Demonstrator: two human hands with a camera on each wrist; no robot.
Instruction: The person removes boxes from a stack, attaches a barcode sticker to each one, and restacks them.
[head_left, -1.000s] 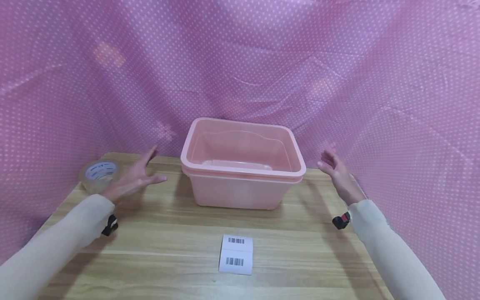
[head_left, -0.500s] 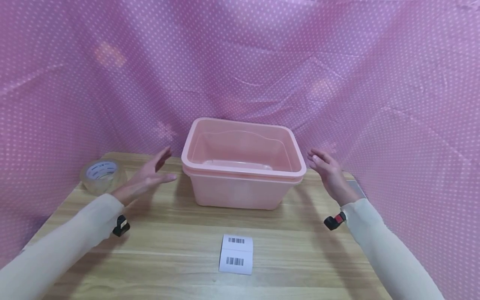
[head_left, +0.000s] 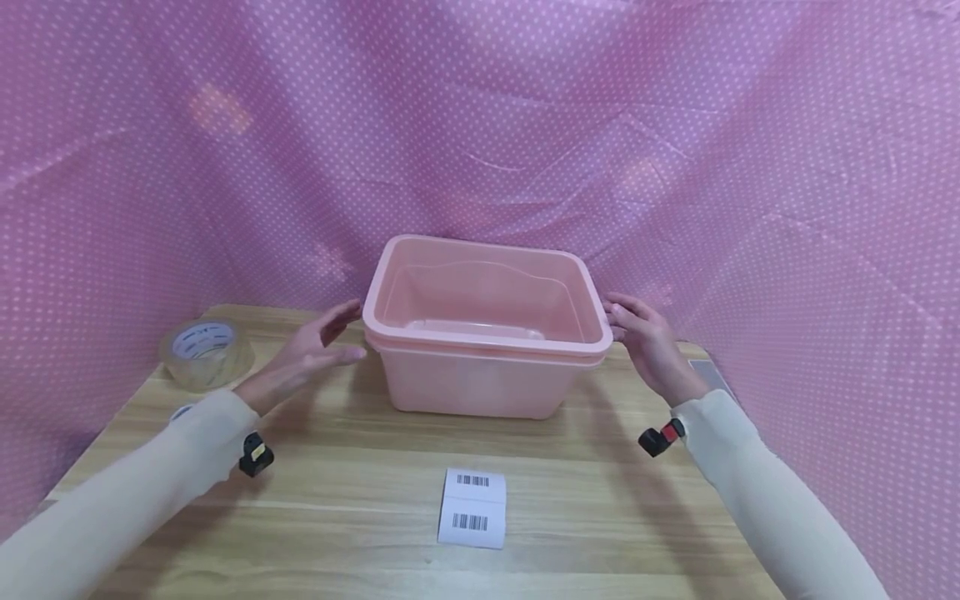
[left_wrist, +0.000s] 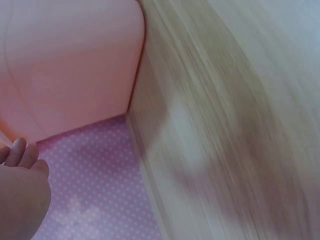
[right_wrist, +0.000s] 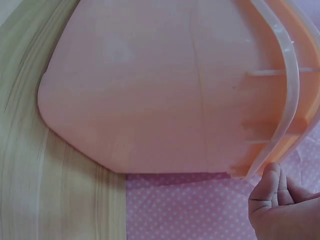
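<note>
Broadly, a pink dotted curtain (head_left: 480, 117) hangs behind a wooden table (head_left: 360, 517), and two nested pink tubs (head_left: 487, 383) stand upright towards its back edge. Both forearms, in cream sleeves (head_left: 750, 475), reach forward from the near corners, angled inward. The left hand (head_left: 303, 354) has its fingers extended and its thumb spread well apart from them; the right hand (head_left: 651, 346) has its fingers reaching inward, slightly bent, with the thumb near them. Neither is clamped on anything.

A second ago both hands were well apart from the tubs; since then they have closed in from either side, while the tubs show no shift. Now the tubs lie between the hands: the left fingertips are just beside the left end of the rim, and the right fingertips are at the right end. Whether either hand touches the plastic, I cannot tell.

Beyond the left forearm, a roll of clear tape (head_left: 221, 367) lies on the tabletop, and a white barcode sheet (head_left: 472, 501) lies in front of the tubs, well apart from both hands.
</note>
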